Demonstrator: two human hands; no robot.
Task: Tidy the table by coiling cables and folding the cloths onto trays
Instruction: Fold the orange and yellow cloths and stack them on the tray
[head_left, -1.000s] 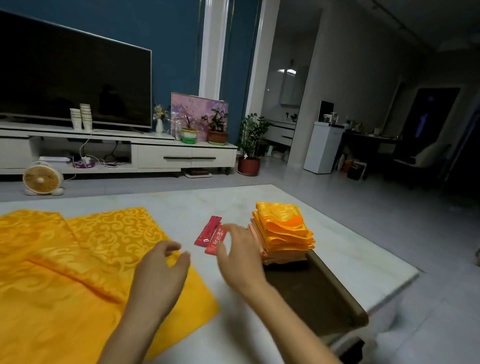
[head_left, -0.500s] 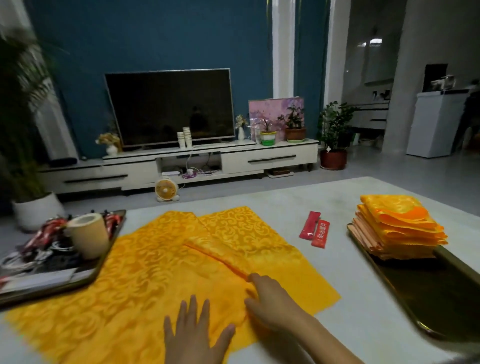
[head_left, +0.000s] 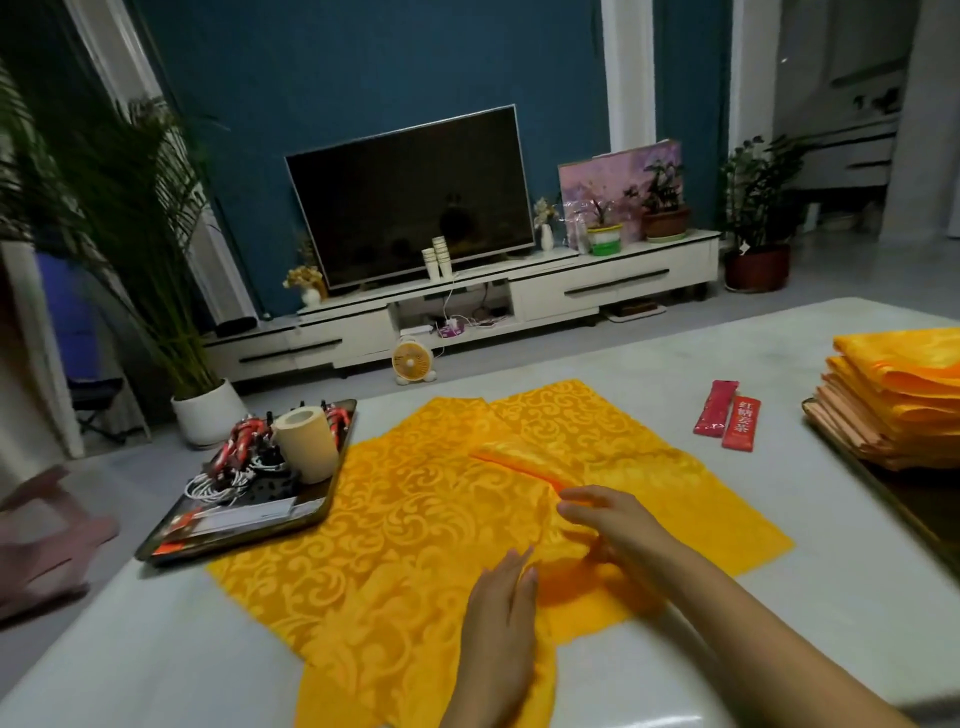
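**Two hands on a yellow cloth (head_left: 415, 519)**

One large cloth lies spread over the pale, glossy worktop (head_left: 156, 654). It is a satiny yellow damask with a raised scroll pattern, partly doubled over, and a narrow folded ridge runs across its middle.

The left hand (head_left: 498, 639) lies palm down on the near part of the cloth, its fingers straight, close together and pointing away from the person. The right hand (head_left: 618, 530) reaches in from the right, fingers stretched leftward at the end of that ridge. The fabric bunches under its palm, but blur hides whether the fingers pinch the cloth or only press it.

On its far left the cloth runs right up to a dark rectangular cable tray (head_left: 272, 488). That tray holds coiled cables (head_left: 215, 486) in white and red, and a cream roll (head_left: 306, 441).

To the right, a strip of bare worktop separates the cloth from the cloth tray (head_left: 930, 499), dark and glossy, which carries a stack of folded cloths (head_left: 904, 400). Two flat red sachets (head_left: 740, 426) lie side by side in that strip. The cloth's near part runs out of view at the bottom.
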